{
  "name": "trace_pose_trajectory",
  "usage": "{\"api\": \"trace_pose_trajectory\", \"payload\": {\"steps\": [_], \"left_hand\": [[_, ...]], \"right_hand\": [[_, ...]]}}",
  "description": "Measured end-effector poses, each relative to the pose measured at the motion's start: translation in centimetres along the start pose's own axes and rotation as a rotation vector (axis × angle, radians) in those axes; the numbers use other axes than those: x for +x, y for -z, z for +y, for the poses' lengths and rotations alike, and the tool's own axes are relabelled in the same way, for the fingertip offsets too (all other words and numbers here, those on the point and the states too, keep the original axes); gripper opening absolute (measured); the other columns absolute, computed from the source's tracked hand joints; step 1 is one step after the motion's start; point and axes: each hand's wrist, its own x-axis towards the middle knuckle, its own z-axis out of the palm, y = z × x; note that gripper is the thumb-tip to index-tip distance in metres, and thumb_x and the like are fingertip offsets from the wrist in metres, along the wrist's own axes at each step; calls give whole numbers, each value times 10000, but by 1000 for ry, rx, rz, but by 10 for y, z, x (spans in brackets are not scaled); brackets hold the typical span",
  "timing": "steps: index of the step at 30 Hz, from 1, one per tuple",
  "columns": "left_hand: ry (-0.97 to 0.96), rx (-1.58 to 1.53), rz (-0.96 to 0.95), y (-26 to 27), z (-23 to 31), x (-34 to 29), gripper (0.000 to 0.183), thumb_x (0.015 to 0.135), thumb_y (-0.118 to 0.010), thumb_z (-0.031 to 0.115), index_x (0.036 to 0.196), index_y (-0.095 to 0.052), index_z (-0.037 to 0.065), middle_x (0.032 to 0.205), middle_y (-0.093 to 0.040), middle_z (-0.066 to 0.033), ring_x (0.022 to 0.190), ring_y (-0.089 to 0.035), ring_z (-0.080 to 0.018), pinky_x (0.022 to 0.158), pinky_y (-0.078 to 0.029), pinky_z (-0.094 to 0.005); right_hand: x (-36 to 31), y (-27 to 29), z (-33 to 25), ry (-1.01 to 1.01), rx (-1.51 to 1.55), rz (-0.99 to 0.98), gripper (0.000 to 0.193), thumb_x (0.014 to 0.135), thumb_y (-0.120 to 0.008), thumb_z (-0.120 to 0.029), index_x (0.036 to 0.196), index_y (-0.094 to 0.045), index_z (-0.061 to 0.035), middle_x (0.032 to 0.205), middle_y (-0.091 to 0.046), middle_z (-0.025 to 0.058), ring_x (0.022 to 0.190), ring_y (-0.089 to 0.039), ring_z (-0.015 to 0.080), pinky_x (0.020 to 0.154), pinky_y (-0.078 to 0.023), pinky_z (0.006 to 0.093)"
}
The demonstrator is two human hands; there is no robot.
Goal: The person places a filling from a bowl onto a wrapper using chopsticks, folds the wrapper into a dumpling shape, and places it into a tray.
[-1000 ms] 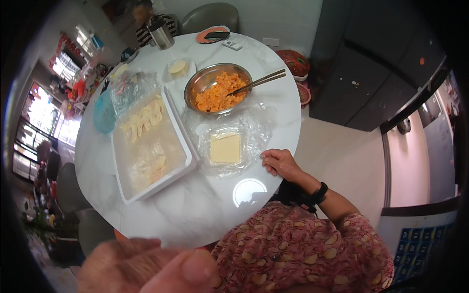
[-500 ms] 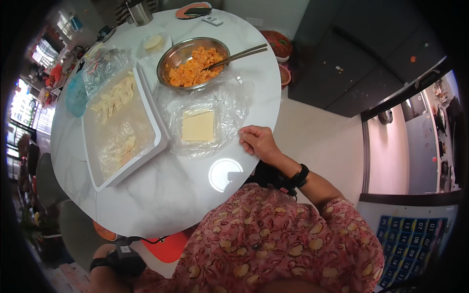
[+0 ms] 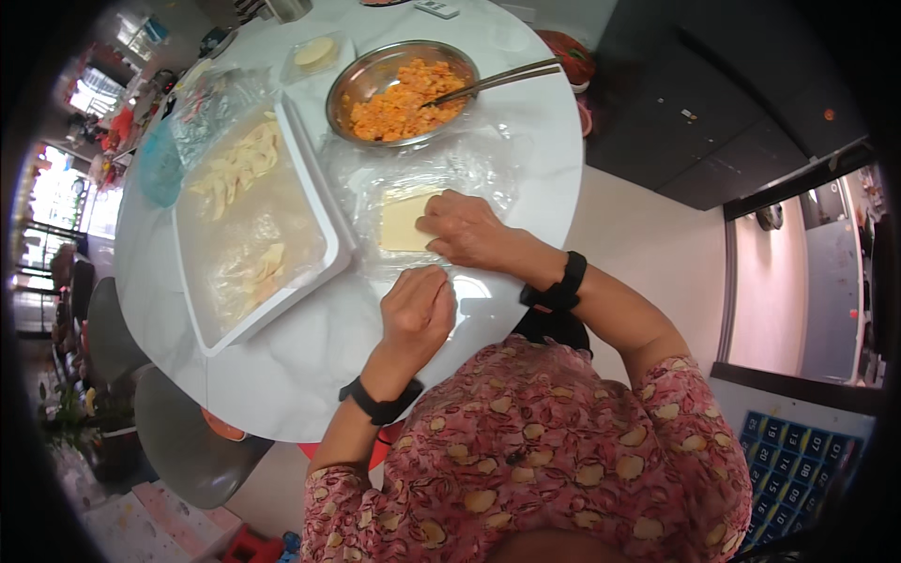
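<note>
Pink floral short-sleeved blouse; black wristbands on both wrists.

A home dining area: a round white tabletop carries a steel bowl of filling, with grey chairs drawn up.

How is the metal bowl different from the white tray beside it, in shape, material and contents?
The metal bowl is round and shiny steel; the white tray is rectangular and matte white. The bowl holds an orange chopped filling with a utensil leaning in it; the tray holds pale folded dough pieces under clear film. The bowl is smaller than the tray. Both stand on the round white table, beyond the person's hands.
</note>
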Motion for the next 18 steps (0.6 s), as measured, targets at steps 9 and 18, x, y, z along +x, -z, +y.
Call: {"api": "trace_pose_trajectory", "payload": {"steps": [9, 18], "left_hand": [[254, -41, 28, -6, -19, -5, 147, 707, -563, -66, 850, -594, -49, 821, -615, -157, 707, -576, -291, 627, -472, -332], [375, -93, 24, -4, -17, -7, 141, 743, -565, -43, 876, -613, -35, 846, -631, -121, 699, -580, -200, 612, -472, -271]], "right_hand": [[4, -7, 15, -9, 8, -38, 76, 650, -656, -107, 699, -618, -64, 768, -561, 52, 753, -562, 246, 613, -457, 358], [21, -4, 22, -154, 73, -142, 55, 705, -601, -122, 720, -629, -77, 758, -610, 82, 741, -589, 275, 638, -464, 377]]}}
